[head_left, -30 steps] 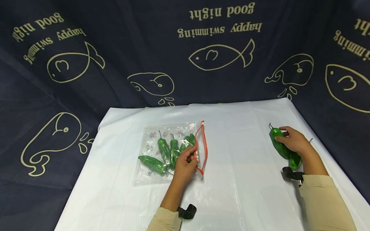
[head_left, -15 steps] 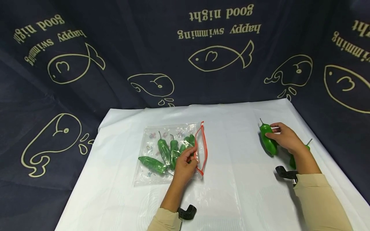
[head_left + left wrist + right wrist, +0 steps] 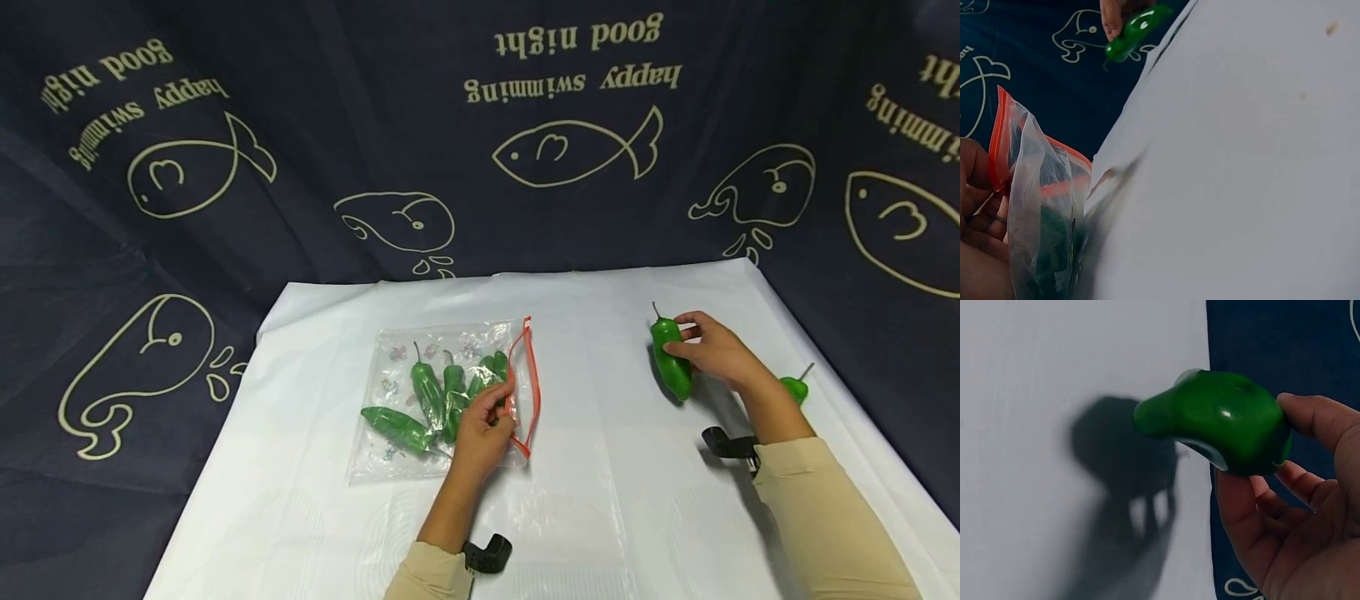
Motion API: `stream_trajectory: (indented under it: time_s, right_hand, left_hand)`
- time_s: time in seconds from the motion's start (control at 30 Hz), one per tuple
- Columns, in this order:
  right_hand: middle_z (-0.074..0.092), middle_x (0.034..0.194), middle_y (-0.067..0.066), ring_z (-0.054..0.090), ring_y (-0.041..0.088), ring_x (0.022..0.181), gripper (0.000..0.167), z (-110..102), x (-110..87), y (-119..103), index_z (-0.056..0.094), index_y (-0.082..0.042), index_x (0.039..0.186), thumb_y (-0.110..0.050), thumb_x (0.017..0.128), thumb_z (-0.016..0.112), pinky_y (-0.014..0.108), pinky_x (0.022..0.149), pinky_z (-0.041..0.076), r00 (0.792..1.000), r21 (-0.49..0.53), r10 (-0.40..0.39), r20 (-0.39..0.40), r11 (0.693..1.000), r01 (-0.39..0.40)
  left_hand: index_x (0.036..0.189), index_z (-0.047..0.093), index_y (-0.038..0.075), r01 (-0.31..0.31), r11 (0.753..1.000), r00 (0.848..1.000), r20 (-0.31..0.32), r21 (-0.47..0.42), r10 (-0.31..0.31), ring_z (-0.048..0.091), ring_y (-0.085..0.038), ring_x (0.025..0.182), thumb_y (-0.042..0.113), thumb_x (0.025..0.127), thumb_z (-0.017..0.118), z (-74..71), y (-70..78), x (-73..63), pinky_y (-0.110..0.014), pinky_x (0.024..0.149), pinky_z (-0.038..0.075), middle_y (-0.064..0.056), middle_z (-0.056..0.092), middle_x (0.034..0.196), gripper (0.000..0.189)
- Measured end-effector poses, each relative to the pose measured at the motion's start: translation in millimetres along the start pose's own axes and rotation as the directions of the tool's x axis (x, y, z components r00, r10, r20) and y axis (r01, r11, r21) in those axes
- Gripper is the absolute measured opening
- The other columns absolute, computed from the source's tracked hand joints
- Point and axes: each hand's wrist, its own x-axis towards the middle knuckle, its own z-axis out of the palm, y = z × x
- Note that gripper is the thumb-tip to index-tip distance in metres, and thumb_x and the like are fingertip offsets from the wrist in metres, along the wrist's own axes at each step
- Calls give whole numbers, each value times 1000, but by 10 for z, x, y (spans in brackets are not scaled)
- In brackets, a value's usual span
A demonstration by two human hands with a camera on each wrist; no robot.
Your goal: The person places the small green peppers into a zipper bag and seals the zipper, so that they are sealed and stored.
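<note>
My right hand (image 3: 716, 350) pinches a green pepper (image 3: 670, 360) between thumb and fingers, its thin stem pointing away from me. In the right wrist view the pepper (image 3: 1222, 419) hangs over the white table, its shadow falling beside it. My left hand (image 3: 483, 425) pinches the red-edged mouth of a clear zip bag (image 3: 367, 462), holding it parted. Several green peppers (image 3: 397, 427) lie inside the bag, some partly hidden behind my left fingers. In the left wrist view the bag's red zip strip (image 3: 999, 147) rises beside the left hand (image 3: 982, 212).
Another green pepper (image 3: 795, 388) lies at the table's right side, partly hidden behind my right forearm. A white cloth (image 3: 570, 517) covers the table. Behind its far edge hangs a dark blue curtain (image 3: 420, 75) printed with fish and whales.
My right hand has lifted the pepper away from the other one at the right and carried it left. The left hand stays at the bag's mouth.
</note>
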Motion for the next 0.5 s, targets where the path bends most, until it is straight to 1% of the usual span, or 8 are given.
stream_trajectory:
  time_s: [0.27,0.37,0.5]
  right_hand:
    - [43,130,32,55,35,101,71,136,2,-174,29,7,145,-24,94,67,36,70,55,999,27,-33,16,999,32]
    - [44,129,30,56,34,99,69,202,17,-249,30,5,144,-23,93,67,35,69,55,999,40,-43,11,998,43]
    - [44,129,29,57,33,98,69,274,33,-332,31,5,144,-22,93,68,38,70,56,999,56,-53,0,997,53]
  left_hand:
    - [126,61,-13,7,1000,1000,2,4,-7,59,-40,97,-20,80,50,9,7,0,-15,72,46,-26,58,128,47]
    - [125,61,-13,8,1000,1000,2,9,-8,59,-38,95,-19,80,50,11,3,0,-16,72,47,-26,58,127,47]
    - [125,61,-12,12,1000,1000,-3,13,-12,58,-34,92,-19,79,51,12,7,-2,-16,71,46,-26,58,127,48]
